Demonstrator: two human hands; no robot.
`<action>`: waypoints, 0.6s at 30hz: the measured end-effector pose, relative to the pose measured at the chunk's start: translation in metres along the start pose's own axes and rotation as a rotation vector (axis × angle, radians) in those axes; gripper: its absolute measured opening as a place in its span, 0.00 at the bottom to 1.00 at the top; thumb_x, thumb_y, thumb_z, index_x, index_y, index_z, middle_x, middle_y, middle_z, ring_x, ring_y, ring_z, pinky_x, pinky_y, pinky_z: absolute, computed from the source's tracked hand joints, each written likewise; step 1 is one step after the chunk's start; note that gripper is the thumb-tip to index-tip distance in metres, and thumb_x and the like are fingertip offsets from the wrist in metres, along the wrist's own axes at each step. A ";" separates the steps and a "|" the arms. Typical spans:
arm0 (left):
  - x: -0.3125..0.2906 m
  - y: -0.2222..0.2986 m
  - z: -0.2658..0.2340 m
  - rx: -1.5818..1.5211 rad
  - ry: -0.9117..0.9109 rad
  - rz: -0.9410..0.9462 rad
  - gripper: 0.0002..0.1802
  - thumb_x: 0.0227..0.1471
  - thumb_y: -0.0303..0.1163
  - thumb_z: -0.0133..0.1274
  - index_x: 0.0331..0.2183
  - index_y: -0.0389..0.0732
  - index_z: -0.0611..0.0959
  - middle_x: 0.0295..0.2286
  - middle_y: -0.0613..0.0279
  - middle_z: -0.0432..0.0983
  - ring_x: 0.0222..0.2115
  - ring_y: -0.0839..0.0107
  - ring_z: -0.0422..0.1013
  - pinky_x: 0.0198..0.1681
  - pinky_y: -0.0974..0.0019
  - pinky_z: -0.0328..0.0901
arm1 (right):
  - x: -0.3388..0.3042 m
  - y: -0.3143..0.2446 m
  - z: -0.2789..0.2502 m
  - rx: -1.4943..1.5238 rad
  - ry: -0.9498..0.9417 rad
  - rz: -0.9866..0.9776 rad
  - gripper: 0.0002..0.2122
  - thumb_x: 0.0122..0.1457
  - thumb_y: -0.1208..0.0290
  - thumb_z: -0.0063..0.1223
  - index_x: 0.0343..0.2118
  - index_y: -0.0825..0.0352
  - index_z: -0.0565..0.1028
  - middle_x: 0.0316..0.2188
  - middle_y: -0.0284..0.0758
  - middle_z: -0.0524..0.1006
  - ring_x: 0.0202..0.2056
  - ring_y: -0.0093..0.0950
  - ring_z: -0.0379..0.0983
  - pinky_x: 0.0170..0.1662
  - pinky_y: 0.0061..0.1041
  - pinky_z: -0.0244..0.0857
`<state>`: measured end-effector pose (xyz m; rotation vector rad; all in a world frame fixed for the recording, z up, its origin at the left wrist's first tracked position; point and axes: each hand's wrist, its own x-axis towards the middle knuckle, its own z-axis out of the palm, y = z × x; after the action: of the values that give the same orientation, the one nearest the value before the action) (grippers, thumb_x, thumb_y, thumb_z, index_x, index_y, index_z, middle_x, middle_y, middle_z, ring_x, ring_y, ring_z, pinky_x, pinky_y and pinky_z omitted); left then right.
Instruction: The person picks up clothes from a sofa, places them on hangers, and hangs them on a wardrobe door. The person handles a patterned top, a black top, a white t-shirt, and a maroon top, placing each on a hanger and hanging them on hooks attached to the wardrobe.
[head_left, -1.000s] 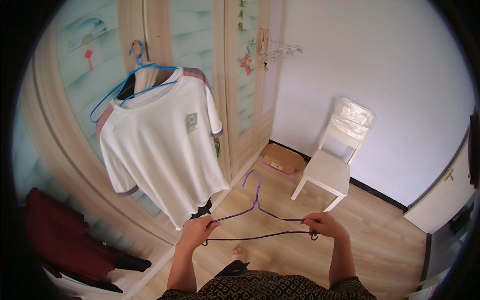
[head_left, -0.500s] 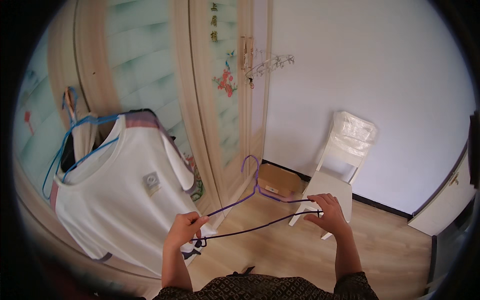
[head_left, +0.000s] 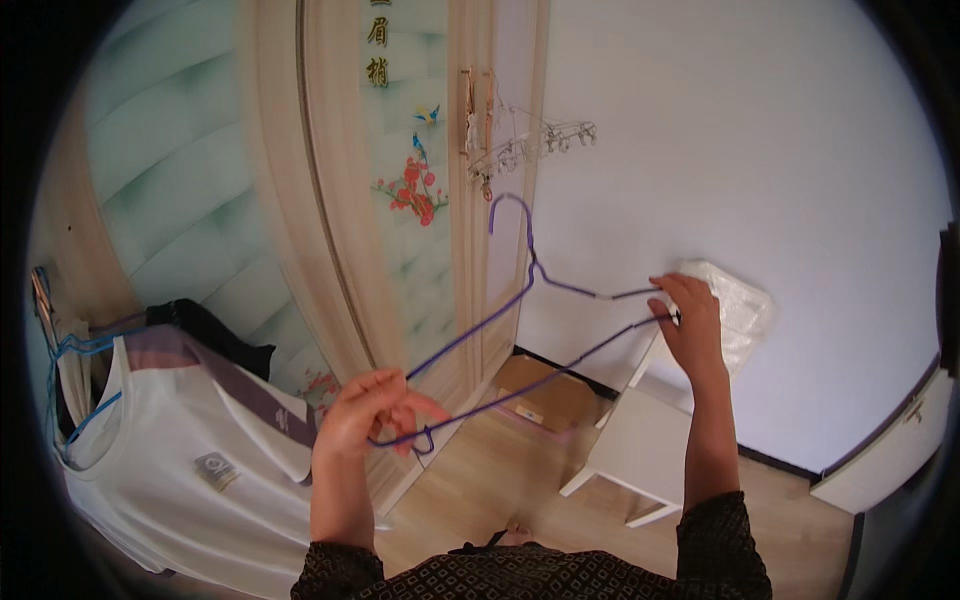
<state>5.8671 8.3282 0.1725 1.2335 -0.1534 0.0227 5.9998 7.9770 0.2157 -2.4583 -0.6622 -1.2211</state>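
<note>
A purple wire clothes hanger (head_left: 530, 387) is held out in front of me, its hook upward and its right end higher than its left. My left hand (head_left: 358, 418) is closed loosely around the left end, near a small loop in the wire; part of that end is hidden by the fingers. At the other end my right hand (head_left: 692, 318) pinches the corner between thumb and fingers. Left of my left hand, a white shirt (head_left: 215, 430) with purple-grey shoulders hangs on a blue hanger (head_left: 90, 345).
A wardrobe (head_left: 275, 150) with painted glass panels stands along the left. From its handle hangs a metal clip rack (head_left: 540, 140). Near the wall (head_left: 740, 130) are a white chair (head_left: 640, 445) with a plastic-wrapped back and a cardboard box (head_left: 545, 390) on the floor.
Both hands have raised the purple hanger, the right hand more, so it now tilts up to the right. My view has shifted, with the white shirt now lower and farther left.
</note>
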 end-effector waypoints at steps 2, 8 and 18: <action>0.032 0.023 0.006 0.054 0.012 0.047 0.14 0.51 0.34 0.41 0.19 0.37 0.64 0.26 0.34 0.72 0.06 0.63 0.64 0.07 0.68 0.59 | 0.043 0.017 0.021 0.040 0.110 -0.082 0.14 0.46 0.75 0.53 0.38 0.60 0.72 0.38 0.34 0.70 0.42 0.33 0.64 0.42 0.32 0.57; 0.146 0.076 0.010 -0.022 0.030 0.122 0.13 0.49 0.33 0.40 0.17 0.39 0.66 0.25 0.39 0.74 0.04 0.65 0.62 0.03 0.67 0.56 | 0.158 0.071 0.079 0.028 0.246 -0.164 0.12 0.49 0.77 0.48 0.38 0.58 0.72 0.38 0.31 0.71 0.42 0.32 0.64 0.39 0.32 0.60; 0.272 0.133 -0.027 -0.158 0.044 0.224 0.16 0.49 0.34 0.37 0.20 0.35 0.74 0.29 0.45 0.75 0.10 0.67 0.64 0.05 0.75 0.55 | 0.297 0.096 0.180 -0.007 0.320 -0.101 0.06 0.52 0.72 0.45 0.32 0.58 0.73 0.30 0.31 0.73 0.35 0.33 0.68 0.33 0.32 0.63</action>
<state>6.1257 8.3802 0.3233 1.0531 -0.2501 0.2282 6.3267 8.0589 0.3435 -2.1858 -0.6961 -1.6113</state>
